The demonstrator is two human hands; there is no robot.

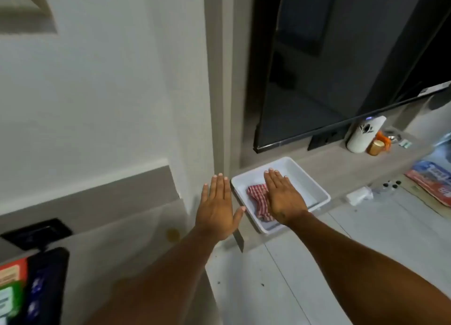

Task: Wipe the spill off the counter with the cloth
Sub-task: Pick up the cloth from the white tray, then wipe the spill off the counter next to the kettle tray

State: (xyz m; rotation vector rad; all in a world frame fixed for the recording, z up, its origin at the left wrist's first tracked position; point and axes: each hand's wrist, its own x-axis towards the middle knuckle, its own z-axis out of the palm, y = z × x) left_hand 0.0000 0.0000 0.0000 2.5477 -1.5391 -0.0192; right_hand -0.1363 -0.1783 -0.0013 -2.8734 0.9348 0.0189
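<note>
We see both hands flat & open, left (pixel 218 208) empty, right (pixel 283 197) above the cloth (pixel 259 200) in tray (pixel 310 178); soft, light, prob. best pinched at a raised fold.

Both bare forearms reach forward from the bottom edge of the view, roughly parallel, backs of the hands up. The left hand (pixel 218 206) is flat and spread, its four fingers straight and pressed together, pointing away from the person, the thumb splayed out toward the right. The right hand (pixel 283 197) lies a little farther forward, also flat with palm down, fingers extended and close together, angled slightly leftward; its thumb is not visible. The two hands are near each other but do not touch. Neither hand grips anything.
</note>
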